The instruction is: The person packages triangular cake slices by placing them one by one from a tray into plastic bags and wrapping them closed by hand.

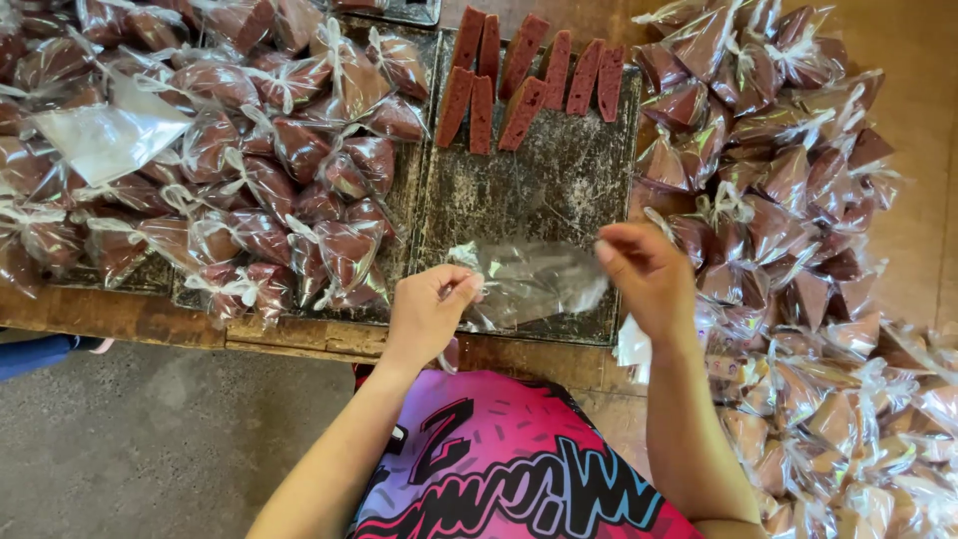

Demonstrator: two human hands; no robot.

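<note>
My left hand and my right hand hold a clear empty plastic bag stretched between them, each pinching one side. The bag hangs just above the near end of a dark, worn baking tray. At the tray's far end lie several reddish-brown cake slices in two loose rows, unwrapped.
Heaps of bagged cake wedges, tied shut, fill the left tray and spill down the right side. A flat stack of clear bags lies on the left heap. The wooden table edge runs in front; grey floor lies below left.
</note>
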